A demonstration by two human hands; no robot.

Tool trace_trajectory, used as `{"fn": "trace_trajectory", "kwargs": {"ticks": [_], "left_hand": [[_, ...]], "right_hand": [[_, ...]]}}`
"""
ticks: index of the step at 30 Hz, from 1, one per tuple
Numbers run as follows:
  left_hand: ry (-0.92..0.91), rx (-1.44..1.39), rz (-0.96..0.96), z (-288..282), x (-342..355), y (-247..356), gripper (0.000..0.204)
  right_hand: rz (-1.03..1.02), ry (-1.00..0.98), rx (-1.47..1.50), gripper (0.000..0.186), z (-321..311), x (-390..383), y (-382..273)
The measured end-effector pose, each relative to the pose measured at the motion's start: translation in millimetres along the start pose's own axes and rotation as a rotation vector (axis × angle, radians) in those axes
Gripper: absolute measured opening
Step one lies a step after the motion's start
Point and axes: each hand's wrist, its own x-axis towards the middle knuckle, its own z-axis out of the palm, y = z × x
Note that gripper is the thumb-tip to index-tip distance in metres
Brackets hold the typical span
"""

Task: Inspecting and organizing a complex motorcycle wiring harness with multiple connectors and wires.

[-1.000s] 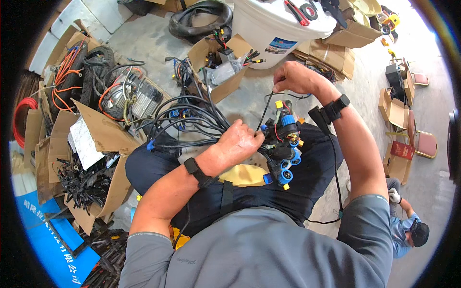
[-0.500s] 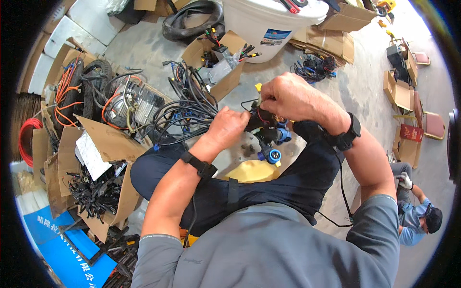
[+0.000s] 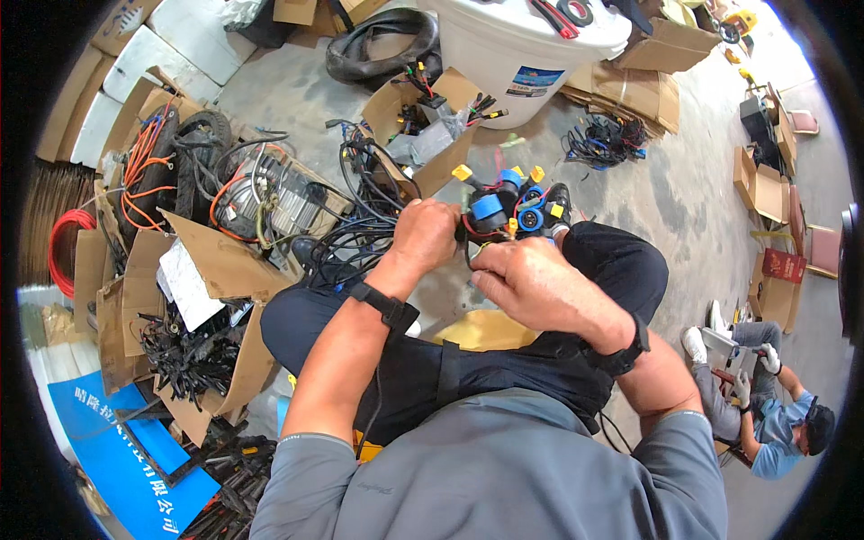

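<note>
A bundle of black cables ends in several blue and yellow connectors [image 3: 508, 205] above my knees. My left hand [image 3: 423, 236] is closed around the bundle just left of the connectors. My right hand [image 3: 531, 283] sits right below them, fingers curled at the cable ends; what it pinches is hidden. The loose black cables [image 3: 360, 229] trail off to the left over my dark trousers. A black band is on each wrist.
Open cardboard boxes [image 3: 216, 270] with wire coils, black cable ties [image 3: 180, 360] and orange cable [image 3: 135, 171] crowd the left. A white drum [image 3: 522, 54] and a rubber tyre tube [image 3: 382, 45] stand ahead. Another person [image 3: 774, 414] in white gloves sits at lower right.
My right hand has dropped from above the connectors to just below them. The connector bundle has risen and moved away from my body. My left hand keeps its grip.
</note>
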Motion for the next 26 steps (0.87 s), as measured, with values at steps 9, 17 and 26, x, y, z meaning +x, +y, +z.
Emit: {"fn": "trace_trajectory", "kwargs": {"ticks": [9,17,26], "left_hand": [[-0.095,0.085,-0.048,-4,16,0,0.043],[-0.204,-0.001,-0.129,-11,31,-6,0.028],[-0.229,0.019,-0.178,-6,39,-16,0.021]], "right_hand": [[0.162,0.030,0.410,0.038,56,-18,-5],[0.239,0.024,0.490,0.042,51,-19,-7],[0.307,0.047,0.422,0.043,44,-23,-21]]}}
